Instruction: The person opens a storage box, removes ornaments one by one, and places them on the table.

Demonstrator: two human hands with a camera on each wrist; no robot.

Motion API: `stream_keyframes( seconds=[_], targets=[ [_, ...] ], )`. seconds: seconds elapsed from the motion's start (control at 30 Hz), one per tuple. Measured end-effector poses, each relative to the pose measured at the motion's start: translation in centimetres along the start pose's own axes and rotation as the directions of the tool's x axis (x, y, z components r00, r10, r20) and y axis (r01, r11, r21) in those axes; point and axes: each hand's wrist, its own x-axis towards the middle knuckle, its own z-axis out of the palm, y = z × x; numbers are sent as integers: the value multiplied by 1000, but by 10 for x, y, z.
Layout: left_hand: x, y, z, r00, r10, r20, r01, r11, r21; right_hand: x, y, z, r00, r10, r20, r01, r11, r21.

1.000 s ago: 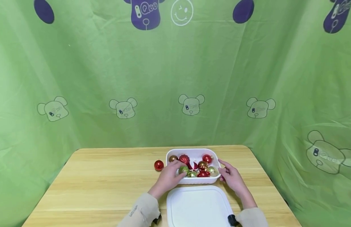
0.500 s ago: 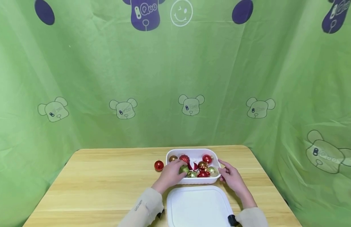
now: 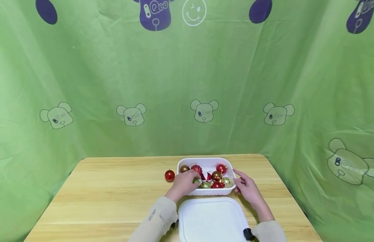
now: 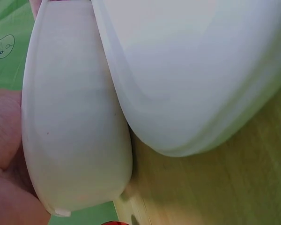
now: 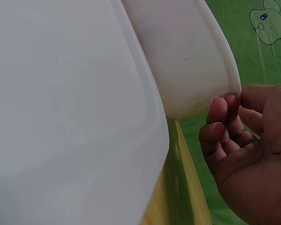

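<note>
The left hand [image 3: 183,184] has sunk deeper into the white tub [image 3: 205,192], fingers curled round the green bauble [image 3: 195,180] (now mostly hidden), so a lift looks near; the right hand [image 3: 247,187], fingers loosely bent, steadies the tub's right rim.

White tub [image 3: 205,192] of red, gold and green baubles [image 3: 217,176]; white lid [image 3: 212,220]; green bear-print cloth [image 3: 187,84]; pale wood table [image 3: 114,195]

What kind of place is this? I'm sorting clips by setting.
Probably a staged recording booth, not a home: a green cartoon-bear cloth backs a wooden table with a white tub of baubles.
</note>
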Motion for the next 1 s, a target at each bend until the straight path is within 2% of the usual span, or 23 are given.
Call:
stream_keyframes(
  seconds=[0.2, 0.5, 0.63, 0.8, 1.0],
  targets=[
    [0, -1, 1, 1000, 18, -3, -18, 1000, -8, 1, 1, 0, 1000, 0, -4, 0, 1000, -6],
    [-5, -5, 1, 996, 61, -61, -65, 995, -70, -1, -1, 1, 1000, -1, 2, 1, 1000, -16],
    [-8, -7, 1, 994, 68, -84, -80, 986, -145, -2, -2, 1, 1000, 1, 8, -1, 1000, -15],
    [-9, -9, 0, 992, 46, -114, -75, 960, -268, -1, -2, 1, 1000, 1, 7, -1, 1000, -5],
    [-12, -11, -3, 987, 19, -158, -74, 934, -350, 0, -1, 0, 1000, 5, 4, -5, 1000, -1]
  ],
)
